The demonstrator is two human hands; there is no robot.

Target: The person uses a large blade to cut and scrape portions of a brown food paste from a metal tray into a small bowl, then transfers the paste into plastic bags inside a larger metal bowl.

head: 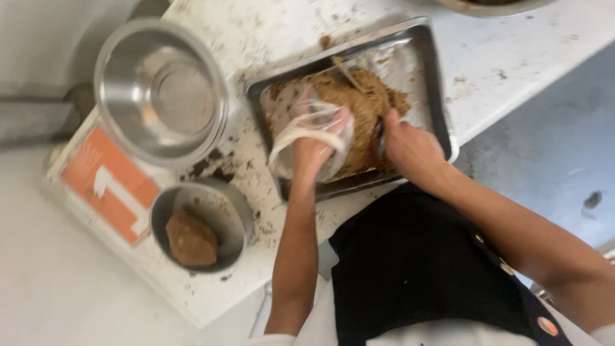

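A white worktop [512,57], smeared with brown crumbs, stands over a grey floor [551,160]. On it lies a metal tray [432,77] heaped with brown paste [359,102]. At the tray's near edge, the left hand [317,144] is closed around a clear plastic bag [307,125]. The right hand [410,144] is clenched on a utensil's dark handle [380,131], dug into the paste. Left of the tray sit an empty steel bowl [160,90] and a smaller bowl [202,224] holding a brown lump.

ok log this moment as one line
left hand: in clear plastic bag, on brown mash | right hand: grips dark tool in mash | metal tray: holds mash | small bowl: brown lump
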